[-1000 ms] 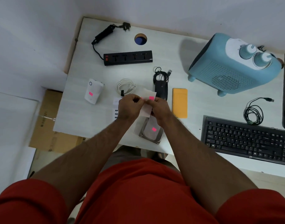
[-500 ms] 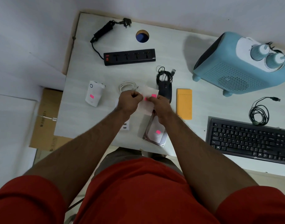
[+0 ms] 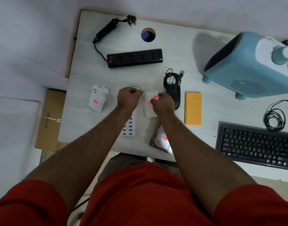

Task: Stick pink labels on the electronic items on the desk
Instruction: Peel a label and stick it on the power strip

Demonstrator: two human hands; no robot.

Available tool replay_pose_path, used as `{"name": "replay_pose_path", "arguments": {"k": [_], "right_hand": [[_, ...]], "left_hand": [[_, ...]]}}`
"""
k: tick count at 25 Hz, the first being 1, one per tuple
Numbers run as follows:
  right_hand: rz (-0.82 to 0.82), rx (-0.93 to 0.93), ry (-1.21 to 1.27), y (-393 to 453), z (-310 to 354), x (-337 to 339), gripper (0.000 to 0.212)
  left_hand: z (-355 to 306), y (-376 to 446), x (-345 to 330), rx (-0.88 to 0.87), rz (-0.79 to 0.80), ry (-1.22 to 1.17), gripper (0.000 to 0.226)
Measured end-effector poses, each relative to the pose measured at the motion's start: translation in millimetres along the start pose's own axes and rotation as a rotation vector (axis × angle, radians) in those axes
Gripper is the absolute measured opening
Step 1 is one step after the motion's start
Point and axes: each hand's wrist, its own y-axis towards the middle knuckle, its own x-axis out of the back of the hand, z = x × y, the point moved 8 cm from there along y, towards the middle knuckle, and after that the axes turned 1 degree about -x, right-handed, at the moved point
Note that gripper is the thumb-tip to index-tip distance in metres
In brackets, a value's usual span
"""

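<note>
My right hand (image 3: 163, 104) is shut on a white backing sheet (image 3: 149, 110) that carries two pink labels (image 3: 155, 97), held just above the desk (image 3: 84, 82). My left hand (image 3: 128, 98) is a closed fist to the sheet's left, over a coiled white cable (image 3: 136, 86); nothing shows in its fingers. A white adapter (image 3: 97, 100) at the left and a hard drive (image 3: 162, 141) under my right forearm each bear a pink label. The white multi-port charger (image 3: 129, 128), black mouse (image 3: 174, 93), power strip (image 3: 134, 58) and orange case (image 3: 193, 108) show no label.
A blue heater (image 3: 247, 69) stands at the back right. A black keyboard (image 3: 257, 144) and a coiled black cable (image 3: 274, 119) lie at the right. The desk has a round cable hole (image 3: 148, 34) at the back. A cardboard box (image 3: 50, 119) sits below the desk's left edge.
My left hand has let go of the sheet and drawn away to the left, over the white cable. The right hand still holds the sheet. The charger is more exposed.
</note>
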Motion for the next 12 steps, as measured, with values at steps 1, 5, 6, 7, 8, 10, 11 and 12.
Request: {"name": "replay_pose_path", "arguments": {"k": [1,5,6,7,8,10,11,12], "right_hand": [[-0.046,0.029,-0.009,-3,7,4,0.045],[-0.194,0.168,-0.073,-1,29,14,0.059],[-0.205,0.187,-0.068,3,37,15,0.06],[-0.211,0.216,-0.066,6,47,16,0.059],[-0.206,0.262,-0.069,12,59,15,0.058],[-0.179,0.391,-0.112,26,86,8,0.058],[-0.174,0.451,-0.147,35,100,4,0.061],[-0.171,0.497,-0.195,46,109,0,0.065]], "left_hand": [[-5,3,0,-0.015,0.006,-0.004,0.027],[-17,13,2,-0.025,-0.017,-0.01,0.019],[-20,16,1,-0.02,-0.021,-0.009,0.018],[-23,19,1,-0.017,-0.02,-0.009,0.018],[-25,22,0,-0.015,-0.023,-0.013,0.019],[-30,31,3,-0.007,-0.052,-0.023,0.019],[-31,38,6,-0.002,-0.074,-0.035,0.019],[-31,44,9,0.005,-0.096,-0.049,0.018]]}}
